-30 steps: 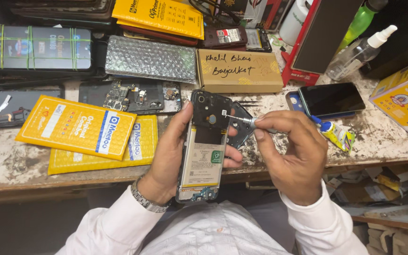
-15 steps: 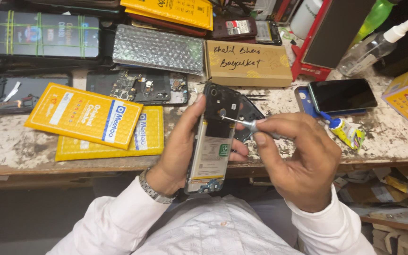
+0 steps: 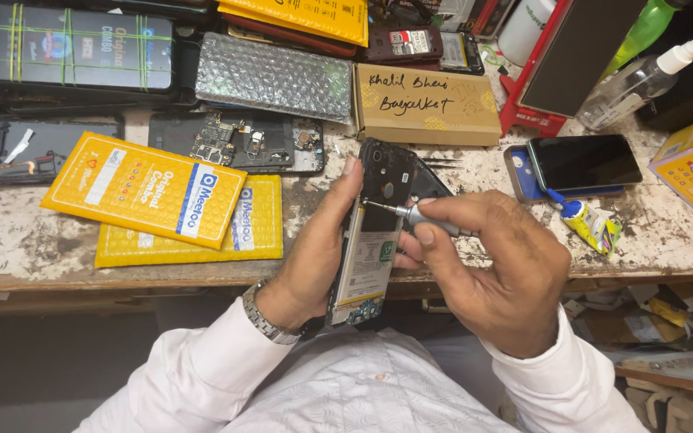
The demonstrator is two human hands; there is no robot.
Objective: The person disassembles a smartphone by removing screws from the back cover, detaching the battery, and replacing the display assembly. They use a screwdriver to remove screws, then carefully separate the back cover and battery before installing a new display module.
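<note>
My left hand (image 3: 316, 244) grips an opened smartphone (image 3: 372, 240) with its back cover off, holding it upright over the bench edge; the battery and black inner frame show. My right hand (image 3: 497, 269) pinches a small silver screwdriver (image 3: 411, 213), whose tip touches the phone's upper left part near the camera area. A metal watch sits on my left wrist. Both sleeves are white.
Two yellow padded envelopes (image 3: 150, 192) lie to the left. A bare circuit board (image 3: 250, 144), a bubble-wrap pack (image 3: 274, 76) and a brown cardboard box (image 3: 427, 104) sit behind. At right lie a dark phone (image 3: 583, 160), a glue tube (image 3: 591, 224) and a spray bottle (image 3: 643, 76).
The screwdriver tip has shifted left across the phone's upper part, and my right hand moved slightly lower. The left hand keeps holding the phone.
</note>
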